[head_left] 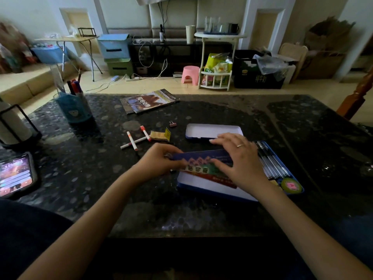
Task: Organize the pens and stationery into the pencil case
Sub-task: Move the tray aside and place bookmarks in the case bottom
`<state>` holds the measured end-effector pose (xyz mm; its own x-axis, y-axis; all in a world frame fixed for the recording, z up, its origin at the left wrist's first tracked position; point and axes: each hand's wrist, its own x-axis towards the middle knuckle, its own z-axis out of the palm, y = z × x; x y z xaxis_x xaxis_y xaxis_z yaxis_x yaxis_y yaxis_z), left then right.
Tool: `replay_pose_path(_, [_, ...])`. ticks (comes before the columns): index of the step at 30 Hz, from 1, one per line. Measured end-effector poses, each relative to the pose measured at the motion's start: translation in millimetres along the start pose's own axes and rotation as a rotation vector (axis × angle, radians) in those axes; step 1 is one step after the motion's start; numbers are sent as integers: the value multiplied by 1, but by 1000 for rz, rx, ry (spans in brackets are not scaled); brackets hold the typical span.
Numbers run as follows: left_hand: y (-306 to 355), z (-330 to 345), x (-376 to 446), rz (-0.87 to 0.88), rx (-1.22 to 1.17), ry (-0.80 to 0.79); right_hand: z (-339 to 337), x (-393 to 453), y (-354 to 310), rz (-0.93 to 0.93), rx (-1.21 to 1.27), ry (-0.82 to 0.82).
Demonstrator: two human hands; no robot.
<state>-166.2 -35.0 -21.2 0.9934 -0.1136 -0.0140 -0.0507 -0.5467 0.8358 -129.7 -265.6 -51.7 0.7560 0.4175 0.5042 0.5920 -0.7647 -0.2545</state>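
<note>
The pencil case [201, 188], a blue tin with a white inside, is lying open on the near right part of the dark table [262, 114]. A row of pens [271, 160] is lying along its right side, and a round green item [291, 185] is sitting in its near right corner. A printed card [203, 161] is being held tilted over the case. The left hand [159, 160] is pinching the card's left end, fingers curled round it. The right hand [238, 158] is lying over the card's right part, fingers mostly straight and close together, thumb against the card face. A ring is showing on one finger.

The tin's second half [214, 131] is lying white side up just beyond the case. To the left, three white markers [134, 141] with red ends are lying crossed, beside a tan eraser [159, 135] in a yellow wrapper. A small binder clip [172, 124] is lying just beyond them. Farther off, a booklet [148, 101] is lying flat. A blue pen holder [74, 108] is standing at the far left, and a phone [15, 175] is lying at the near left edge.
</note>
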Motion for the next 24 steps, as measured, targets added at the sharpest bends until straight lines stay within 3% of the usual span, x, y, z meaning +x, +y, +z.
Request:
replay_pose_path(4, [-1, 14, 3, -87, -151, -37, -1, -2, -4, 92, 161, -160])
replay_pose_path(8, [-3, 16, 1, -149, -373, -18, 1, -2, -7, 247, 344, -181])
replay_pose_path(14, [-6, 12, 0, -151, -407, -95, 5, -5, -6, 276, 402, -232])
replay_pose_path(24, [-15, -5, 5, -134, -425, 181, 10, 0, 7, 389, 309, -52])
